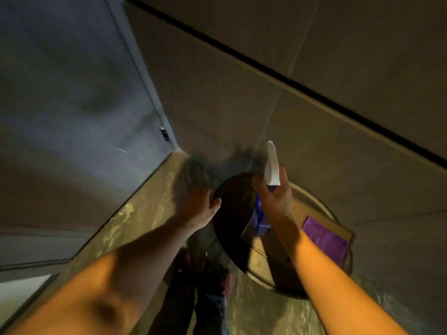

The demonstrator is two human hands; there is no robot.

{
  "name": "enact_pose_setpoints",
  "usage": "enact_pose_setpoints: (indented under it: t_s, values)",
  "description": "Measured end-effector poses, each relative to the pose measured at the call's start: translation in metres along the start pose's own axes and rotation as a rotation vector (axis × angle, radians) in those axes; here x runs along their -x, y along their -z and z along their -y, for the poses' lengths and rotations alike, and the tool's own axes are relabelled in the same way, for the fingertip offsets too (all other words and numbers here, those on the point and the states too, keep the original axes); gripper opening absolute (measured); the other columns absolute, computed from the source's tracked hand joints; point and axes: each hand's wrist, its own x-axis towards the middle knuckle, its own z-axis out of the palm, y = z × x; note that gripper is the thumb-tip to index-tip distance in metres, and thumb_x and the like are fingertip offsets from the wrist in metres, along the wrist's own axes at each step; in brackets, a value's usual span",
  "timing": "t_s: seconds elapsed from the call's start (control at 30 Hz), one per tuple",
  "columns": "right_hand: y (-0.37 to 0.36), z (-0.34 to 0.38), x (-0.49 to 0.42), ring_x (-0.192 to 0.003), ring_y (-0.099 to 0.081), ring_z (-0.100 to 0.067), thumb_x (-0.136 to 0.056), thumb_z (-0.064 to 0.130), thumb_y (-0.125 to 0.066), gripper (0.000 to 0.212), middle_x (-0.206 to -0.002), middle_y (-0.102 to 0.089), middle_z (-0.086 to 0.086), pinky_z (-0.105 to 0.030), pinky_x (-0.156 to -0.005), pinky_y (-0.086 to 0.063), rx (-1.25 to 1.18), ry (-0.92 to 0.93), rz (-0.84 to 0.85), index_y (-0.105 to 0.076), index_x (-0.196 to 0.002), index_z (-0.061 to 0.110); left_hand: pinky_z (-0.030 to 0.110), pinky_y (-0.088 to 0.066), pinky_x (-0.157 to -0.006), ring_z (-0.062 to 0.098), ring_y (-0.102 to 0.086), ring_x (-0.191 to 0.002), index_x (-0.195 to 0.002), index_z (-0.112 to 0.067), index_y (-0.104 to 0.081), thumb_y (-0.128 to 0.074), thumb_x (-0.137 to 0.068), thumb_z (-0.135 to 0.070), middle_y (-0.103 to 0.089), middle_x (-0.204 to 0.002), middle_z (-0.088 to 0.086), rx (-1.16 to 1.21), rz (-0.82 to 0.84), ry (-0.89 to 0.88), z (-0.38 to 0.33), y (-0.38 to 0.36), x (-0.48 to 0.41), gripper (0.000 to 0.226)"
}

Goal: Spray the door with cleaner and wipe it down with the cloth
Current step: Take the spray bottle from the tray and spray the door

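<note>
While the right hand (pixel 274 201) grips a spray bottle (pixel 271 169), left hand (pixel 202 206) loose, purple cloth (pixel 325 239) on round table (pixel 314 197), tan tiled wall (pixel 314 68).

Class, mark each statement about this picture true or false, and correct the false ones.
1. The right hand holds a spray bottle. True.
2. The bottle's nozzle is black. False: it is white.
3. The purple cloth is in the left hand. False: it lies below on a board, beside the right forearm; the left hand holds no cloth.
4. Both forearms are bare. True.
5. The cloth is green. False: it is purple.
</note>
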Motion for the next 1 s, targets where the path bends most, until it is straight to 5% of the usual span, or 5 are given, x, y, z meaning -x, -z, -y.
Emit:
enact_pose_setpoints:
  t_s: [0.2, 0.47, 0.63, 0.77, 1.0]
  values:
    - [-0.065, 0.15, 0.009, -0.088, -0.067, -0.002, -0.087, 0.032, -0.073, 0.04, -0.098, -0.067, 0.019, -0.025, -0.08, -0.054, -0.067, 0.164, 0.226, -0.053, -0.108, 0.06, 0.024, -0.054, -0.074, 0.013, -0.07, -0.088, -0.111, -0.021, -0.068, -0.052, -0.098, -0.051, -0.073, -0.107, 0.0, -0.008, -0.404, 0.074, 0.058, 0.144, 0.082, 0.036]
    - [-0.176, 0.369, 0.048, -0.077, -0.063, -0.035, -0.081, 0.018, -0.066, 0.047, -0.096, -0.07, -0.016, -0.046, -0.076, -0.056, -0.125, 0.494, 0.517, -0.061, -0.101, 0.06, 0.043, -0.05, -0.094, 0.037, -0.062, -0.113, -0.117, -0.012, -0.064, -0.047, -0.1, -0.042, -0.066, -0.116, 0.015, -0.057, -0.825, 0.253, 0.16, 0.351, 0.174, 0.039]
    - [-0.244, 0.473, 0.077, -0.06, -0.064, -0.013, -0.085, 0.009, -0.063, 0.046, -0.073, -0.068, -0.006, -0.022, -0.057, -0.053, -0.203, 0.595, 0.596, -0.063, -0.121, 0.037, 0.047, -0.051, -0.092, 0.039, -0.061, -0.111, -0.119, -0.008, -0.064, -0.048, -0.1, -0.039, -0.064, -0.116, 0.017, -0.093, -1.078, 0.354, 0.225, 0.452, 0.236, 0.04]
    - [-0.291, 0.55, 0.107, -0.065, -0.068, -0.019, -0.087, 0.006, -0.063, 0.042, -0.079, -0.071, -0.018, -0.027, -0.059, -0.056, -0.279, 0.633, 0.62, -0.062, -0.124, 0.027, 0.047, -0.048, -0.095, 0.039, -0.057, -0.113, -0.119, -0.006, -0.063, -0.048, -0.1, -0.038, -0.062, -0.119, 0.019, -0.124, -1.233, 0.412, 0.272, 0.526, 0.282, 0.041]
    - [-0.344, 0.652, 0.147, -0.052, -0.057, -0.014, -0.083, 0.006, -0.062, 0.015, -0.058, -0.06, 0.0, -0.027, -0.05, -0.051, -0.387, 0.693, 0.66, -0.061, -0.091, 0.018, 0.051, -0.032, -0.118, 0.038, -0.033, -0.148, -0.148, -0.01, -0.047, -0.056, -0.095, -0.04, -0.036, -0.16, 0.019, -0.31, -1.469, 0.426, 0.332, 0.631, 0.334, 0.062]
